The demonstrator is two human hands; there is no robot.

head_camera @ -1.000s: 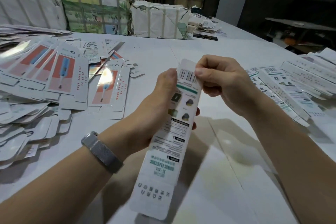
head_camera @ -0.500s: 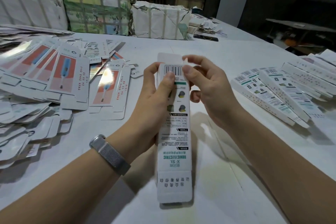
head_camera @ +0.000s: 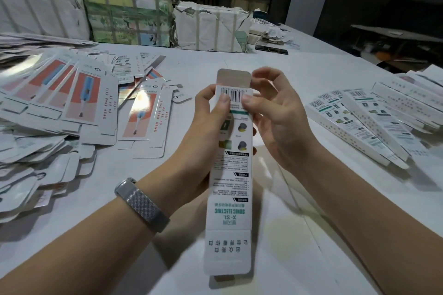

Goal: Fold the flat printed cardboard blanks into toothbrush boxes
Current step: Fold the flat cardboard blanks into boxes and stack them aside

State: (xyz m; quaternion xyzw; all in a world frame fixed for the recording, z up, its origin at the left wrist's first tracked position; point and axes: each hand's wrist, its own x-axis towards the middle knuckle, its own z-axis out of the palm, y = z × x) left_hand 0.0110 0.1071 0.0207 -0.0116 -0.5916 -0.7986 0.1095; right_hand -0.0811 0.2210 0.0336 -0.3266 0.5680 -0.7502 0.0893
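A long white toothbrush box (head_camera: 230, 187), printed with a barcode and green lettering, stands lengthwise in front of me above the table. My left hand (head_camera: 206, 127) grips its upper part from the left, thumb on the barcode. My right hand (head_camera: 275, 115) pinches the top right corner at the barcode, its other fingers spread. The top end flap (head_camera: 233, 76) stands open and upright. The bottom flap (head_camera: 227, 252) hangs open toward me. Flat printed blanks (head_camera: 93, 105) with red panels lie spread at the left.
Folded boxes (head_camera: 374, 122) lie in a row at the right. Strapped paper bundles (head_camera: 129, 9) stand along the far edge of the white table (head_camera: 311, 223). A dark phone (head_camera: 271, 49) lies at the back. Cut blanks are heaped at the near left (head_camera: 36, 175).
The box has swung from tilted to straight and its top flap has been raised open. My right hand moved from gripping the top to pinching the corner with fingers spread.
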